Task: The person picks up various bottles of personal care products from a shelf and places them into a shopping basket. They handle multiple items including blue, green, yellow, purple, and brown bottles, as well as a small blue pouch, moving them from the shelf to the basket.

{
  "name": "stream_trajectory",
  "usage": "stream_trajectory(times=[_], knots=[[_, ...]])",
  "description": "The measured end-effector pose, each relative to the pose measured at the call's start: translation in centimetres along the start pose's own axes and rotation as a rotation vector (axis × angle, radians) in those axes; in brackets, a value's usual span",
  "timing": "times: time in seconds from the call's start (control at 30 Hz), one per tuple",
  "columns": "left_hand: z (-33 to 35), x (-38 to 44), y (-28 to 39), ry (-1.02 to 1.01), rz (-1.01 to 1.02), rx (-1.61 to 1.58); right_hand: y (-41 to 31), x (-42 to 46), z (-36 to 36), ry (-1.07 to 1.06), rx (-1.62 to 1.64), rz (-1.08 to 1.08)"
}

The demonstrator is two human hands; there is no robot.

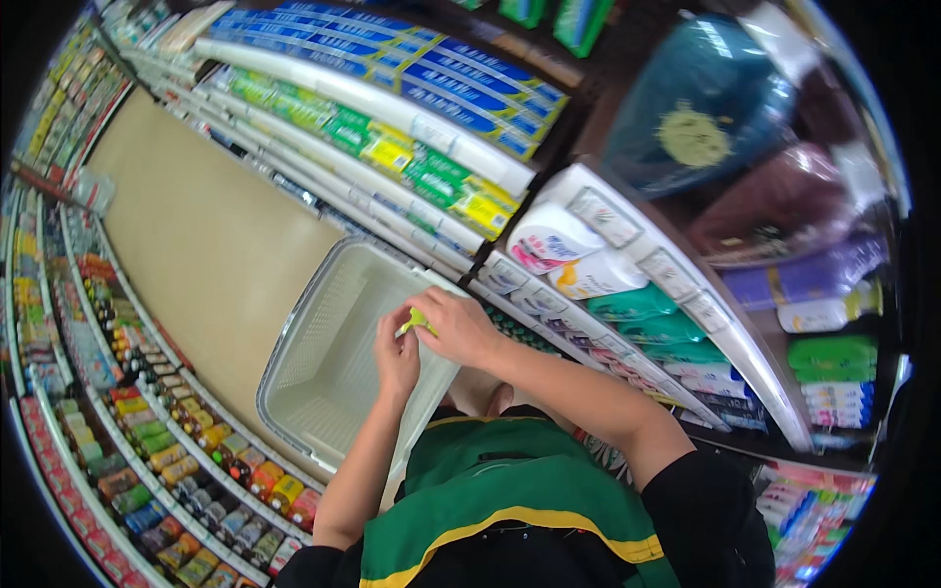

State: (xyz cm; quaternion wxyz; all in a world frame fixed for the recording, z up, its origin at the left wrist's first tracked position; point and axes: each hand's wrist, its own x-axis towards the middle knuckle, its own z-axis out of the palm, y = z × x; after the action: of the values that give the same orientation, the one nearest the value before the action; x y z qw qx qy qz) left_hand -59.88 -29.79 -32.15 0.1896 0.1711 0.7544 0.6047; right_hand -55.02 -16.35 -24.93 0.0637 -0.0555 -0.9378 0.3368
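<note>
My left hand (397, 361) and my right hand (457, 327) meet over a pale plastic basket (273, 367) with perforated walls. Between their fingers is a small yellow-green object (417, 320); its kind is too small to tell. The fingers of both hands are curled round it, and part of it is hidden. The basket's inside, as far as it shows past my arms, holds nothing. It stands in front of a green apron (507, 470) with yellow trim.
Shelves with blue-and-yellow toothpaste boxes (470, 84) and green boxes (353, 132) run along the upper side. White bottles (551, 231) and bagged goods (706, 110) fill the right. Drink shelves (198, 419) curve along the left, beyond a beige floor (213, 220).
</note>
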Motion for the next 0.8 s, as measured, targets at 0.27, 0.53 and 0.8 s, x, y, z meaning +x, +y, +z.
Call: stream_trajectory(times=[0.27,0.53,0.8], knots=[[4.8,-3.0,12.1,-0.279,0.157,-0.303,-2.8,-6.5,-9.9,0.346,0.086,0.024],[9.1,-5.7,21.3,-0.485,0.421,-0.222,-4.8,-13.2,-17.1,0.733,0.089,-0.003],[12.8,-6.6,27.9,-0.514,0.763,-0.064,-5.7,-16.7,-23.1,1.003,-0.05,-0.057]])
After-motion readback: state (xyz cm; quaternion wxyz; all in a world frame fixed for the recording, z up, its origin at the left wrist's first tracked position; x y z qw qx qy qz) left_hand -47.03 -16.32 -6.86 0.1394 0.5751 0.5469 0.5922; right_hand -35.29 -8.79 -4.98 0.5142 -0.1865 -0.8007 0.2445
